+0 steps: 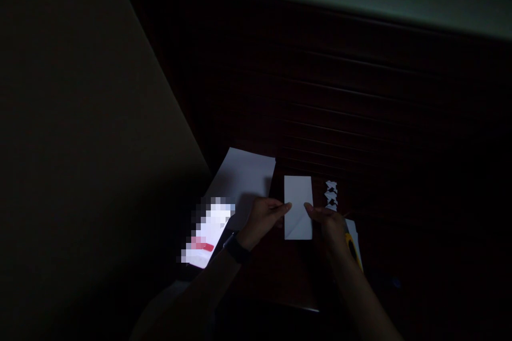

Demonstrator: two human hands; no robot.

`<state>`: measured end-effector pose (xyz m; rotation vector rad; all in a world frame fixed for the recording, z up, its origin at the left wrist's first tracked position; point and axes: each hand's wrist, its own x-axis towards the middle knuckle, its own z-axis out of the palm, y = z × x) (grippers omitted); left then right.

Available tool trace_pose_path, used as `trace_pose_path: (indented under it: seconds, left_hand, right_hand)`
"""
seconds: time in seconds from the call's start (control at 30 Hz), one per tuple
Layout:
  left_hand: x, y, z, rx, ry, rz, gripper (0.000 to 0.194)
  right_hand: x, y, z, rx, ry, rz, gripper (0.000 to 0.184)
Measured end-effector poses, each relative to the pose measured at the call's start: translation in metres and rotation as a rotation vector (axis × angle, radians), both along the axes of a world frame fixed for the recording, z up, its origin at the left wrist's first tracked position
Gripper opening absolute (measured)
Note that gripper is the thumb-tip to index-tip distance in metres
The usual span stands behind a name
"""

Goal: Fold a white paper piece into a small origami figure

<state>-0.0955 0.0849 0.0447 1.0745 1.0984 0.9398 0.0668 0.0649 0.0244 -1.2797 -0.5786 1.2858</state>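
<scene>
Between my two hands is a folded sheet of white paper (298, 218), a tall narrow rectangle with a slanting crease near its lower end. My left hand (264, 217), with a dark band on the wrist, pinches its left edge, thumb on top. On the opposite edge my right hand (330, 224) grips it the same way. The fingers beneath the paper are hidden. Just beyond my right hand, several small folded white paper pieces (331, 192) lie in a column on the dark table (272, 282).
A larger white sheet (248, 170) lies at the left. Near it glows a phone-like screen (210, 232), partly pixelated. A yellow-handled tool (354, 250), perhaps scissors, and more white paper (352, 226) are partly behind my right forearm. A pale wall (88, 90) borders the left side.
</scene>
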Motion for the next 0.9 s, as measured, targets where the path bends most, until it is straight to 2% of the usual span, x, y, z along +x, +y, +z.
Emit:
trace_pose_path:
  seconds: [0.13,0.23,0.37,0.47,0.57,0.73,0.9]
  left_hand:
    - [0.0,0.002,0.002,0.007,0.004,0.021,0.028]
    - [-0.003,0.0,0.006,0.024,-0.028,0.02,0.027]
    - [-0.004,-0.004,0.009,0.005,-0.138,0.0,0.029]
    - [-0.004,-0.004,0.005,0.006,-0.179,0.068,0.03]
    - [-0.004,-0.002,-0.001,0.015,-0.179,0.154,0.031]
    - [0.001,-0.005,0.0,0.0,-0.213,0.162,0.028]
    - [0.008,-0.009,0.003,-0.045,-0.229,0.222,0.032]
  right_hand:
    - [0.001,-0.001,0.005,0.005,-0.065,0.012,0.024]
    - [0.002,-0.002,0.002,0.031,-0.068,0.024,0.023]
    - [-0.001,-0.004,-0.001,0.054,-0.131,0.11,0.025]
    - [-0.005,-0.007,0.002,0.074,-0.19,0.189,0.026]
    - [-0.008,-0.008,0.005,0.085,-0.233,0.207,0.027]
    - [-0.009,-0.008,0.003,0.08,-0.312,0.19,0.023]
    - [-0.012,-0.009,0.001,0.09,-0.242,0.233,0.024]
